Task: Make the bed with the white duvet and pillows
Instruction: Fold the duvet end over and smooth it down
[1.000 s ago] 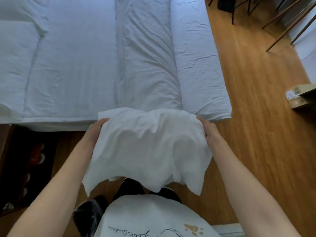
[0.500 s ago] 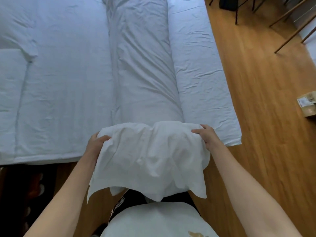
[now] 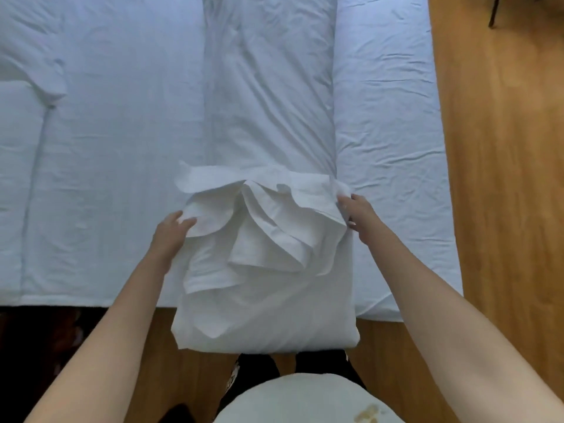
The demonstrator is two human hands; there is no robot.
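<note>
A white pillow (image 3: 268,303) in a loose white case lies over the near edge of the bed (image 3: 122,178), its near end hanging past the mattress. The open end of the case is bunched in folds on its far half. My left hand (image 3: 172,236) grips the case's left flap. My right hand (image 3: 357,216) pinches the case's right corner. A long folded white duvet (image 3: 271,87) runs away from me down the middle of the bed, and the pillow's far end rests on it.
A wooden floor (image 3: 503,178) runs along the bed's right side, with a dark chair leg (image 3: 493,13) at the top right. A dark patch (image 3: 45,346) lies below the bed edge at the left. My legs stand right against the bed.
I have stepped closer and lowered the pillow from in front of my body onto the bed's edge. The case's open end has flopped forward into folds, and both hands have shifted toward it.
</note>
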